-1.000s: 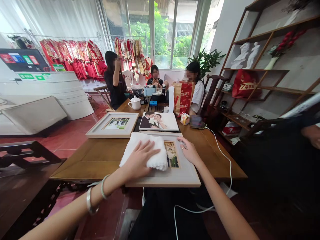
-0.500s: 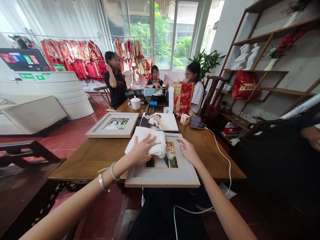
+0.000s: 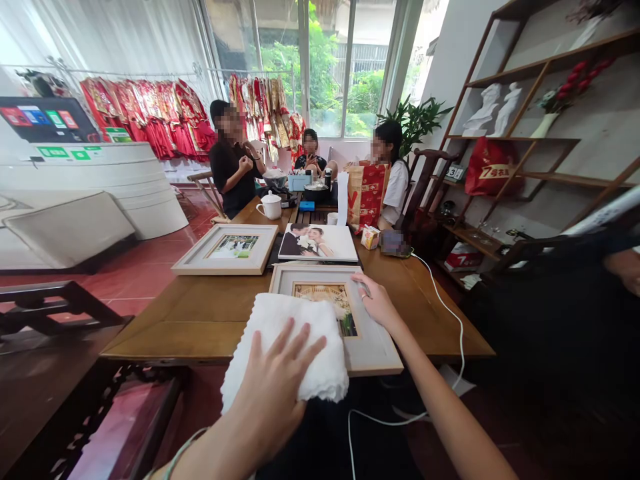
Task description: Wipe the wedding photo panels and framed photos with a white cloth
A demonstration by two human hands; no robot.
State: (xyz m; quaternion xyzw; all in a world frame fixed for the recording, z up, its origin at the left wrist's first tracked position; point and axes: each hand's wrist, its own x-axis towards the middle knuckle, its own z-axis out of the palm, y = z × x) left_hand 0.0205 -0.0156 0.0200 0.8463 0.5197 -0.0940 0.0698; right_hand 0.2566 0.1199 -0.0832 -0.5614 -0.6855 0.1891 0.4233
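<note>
A grey picture frame (image 3: 373, 343) with a wedding photo lies at the near edge of the wooden table (image 3: 200, 320). My left hand (image 3: 273, 390) lies flat with fingers spread on a white cloth (image 3: 285, 333), which covers the frame's near left part. My right hand (image 3: 379, 303) rests with fingers stretched out on the frame's right border, holding nothing.
Another framed photo (image 3: 227, 248) and a photo album (image 3: 319, 243) lie farther along the table, with a phone (image 3: 394, 243) on a white cable (image 3: 445, 300), a teapot (image 3: 271, 205) and a red bag (image 3: 366, 195). Three people sit at the far end. Shelves stand on the right.
My left hand has slid the white cloth from the frame's far part toward me to its near left edge, uncovering the photo's top. My right hand has stayed on the frame.
</note>
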